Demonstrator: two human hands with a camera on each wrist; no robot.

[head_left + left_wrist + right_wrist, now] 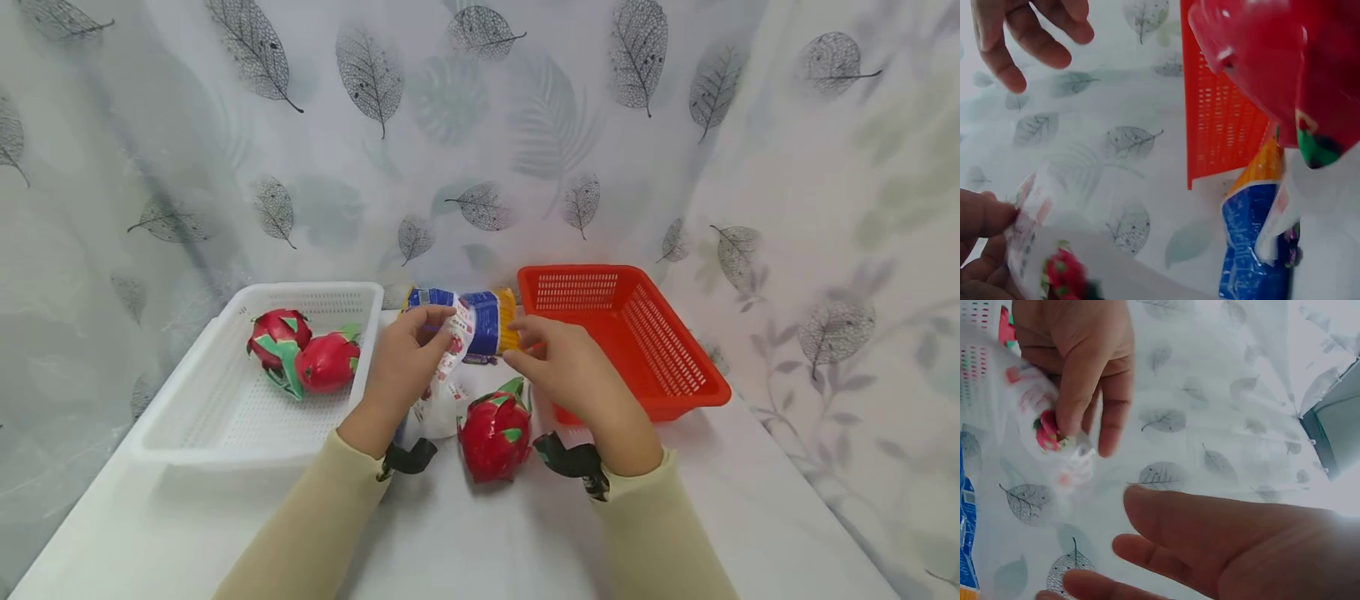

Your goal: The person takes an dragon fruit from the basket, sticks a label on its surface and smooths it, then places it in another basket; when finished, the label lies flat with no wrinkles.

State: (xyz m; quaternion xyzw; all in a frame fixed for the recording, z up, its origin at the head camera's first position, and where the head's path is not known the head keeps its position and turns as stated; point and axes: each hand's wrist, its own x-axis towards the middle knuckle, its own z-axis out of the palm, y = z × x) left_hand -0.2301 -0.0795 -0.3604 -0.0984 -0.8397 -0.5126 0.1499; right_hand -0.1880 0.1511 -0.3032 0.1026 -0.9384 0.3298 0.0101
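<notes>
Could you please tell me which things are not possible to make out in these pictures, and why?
- Head view: lettering on the printed plastic in the left hand is too small to read.
- Head view: part of the blue-and-yellow packet is hidden behind that hand and plastic.
- Head view: the small dark item beside the packet is too small to identify.
- Left wrist view: the top and right edges cut off the large dragon fruit.

2 cream sleeves (315, 517); 2 black wrist pieces (411, 457)
</notes>
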